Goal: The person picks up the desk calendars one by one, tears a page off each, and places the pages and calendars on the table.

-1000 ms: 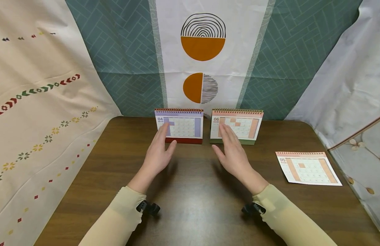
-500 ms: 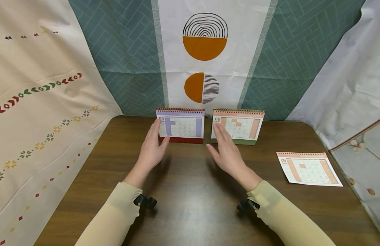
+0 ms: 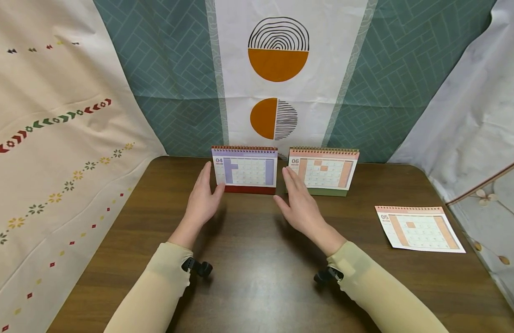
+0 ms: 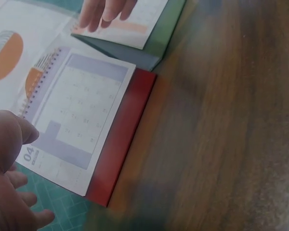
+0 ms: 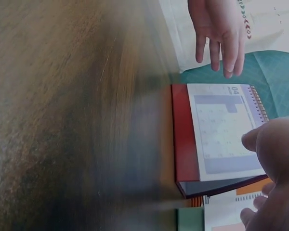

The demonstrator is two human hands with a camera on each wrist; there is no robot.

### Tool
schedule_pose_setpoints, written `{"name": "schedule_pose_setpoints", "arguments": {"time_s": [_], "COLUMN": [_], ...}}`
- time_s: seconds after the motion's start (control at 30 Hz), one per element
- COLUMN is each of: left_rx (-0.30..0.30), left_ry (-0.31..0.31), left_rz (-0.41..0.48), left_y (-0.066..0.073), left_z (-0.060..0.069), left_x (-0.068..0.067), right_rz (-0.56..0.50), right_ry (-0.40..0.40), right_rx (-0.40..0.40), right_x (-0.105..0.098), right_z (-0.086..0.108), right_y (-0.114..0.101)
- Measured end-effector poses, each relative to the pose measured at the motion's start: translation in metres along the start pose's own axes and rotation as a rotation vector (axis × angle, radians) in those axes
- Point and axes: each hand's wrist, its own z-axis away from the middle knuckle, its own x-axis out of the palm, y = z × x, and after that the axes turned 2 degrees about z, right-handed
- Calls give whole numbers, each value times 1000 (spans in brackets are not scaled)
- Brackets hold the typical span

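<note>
A purple-printed desk calendar [image 3: 251, 172] marked 04 stands on a red base at the back of the table. To its right is a desk calendar [image 3: 329, 173] marked 06, orange-printed, on a green base. My left hand [image 3: 201, 199] is beside the 04 calendar's left edge, fingers straight, holding nothing. My right hand [image 3: 300, 206] reaches toward the gap between the two calendars, fingers extended, overlapping the 06 calendar's left edge in the head view. The left wrist view has my left hand [image 4: 7, 163] at the 04 end; contact cannot be made out.
A loose calendar sheet [image 3: 421, 230] marked 05, with punched holes along its top, lies flat at the right of the brown wooden table [image 3: 257, 277]. Patterned cloth [image 3: 177, 92] hangs behind the calendars, and more cloth flanks both sides.
Both hands have shifted left: the left one from in front of the 04 calendar to its left side, the right one from the 06 calendar's front toward the gap. The calendars stay put.
</note>
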Motion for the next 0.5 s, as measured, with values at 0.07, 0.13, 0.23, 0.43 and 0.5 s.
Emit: {"name": "schedule_pose_setpoints", "arguments": {"time_s": [0.07,0.13,0.23,0.43,0.5], "left_rx": [-12,-21,-46,-85,-91], "left_ry": [-5,-13,-33,-67,-66], "left_rz": [1,-2,4,28,35], "left_y": [-1,-3,-5,-8,-9], "left_z": [-2,-3,-6,-9,-9], "left_x": [-1,-1,-2,1,1], "right_rz": [2,1,-14,-37,-41], "right_ry": [-10,-20,-34,-60,-69], "right_rx": [3,4,13,17,18], "right_x": [1,3,6,11,12], "right_z": [-2,-3,-5,-7,-8], "right_y": [0,-1,0,1,1]}}
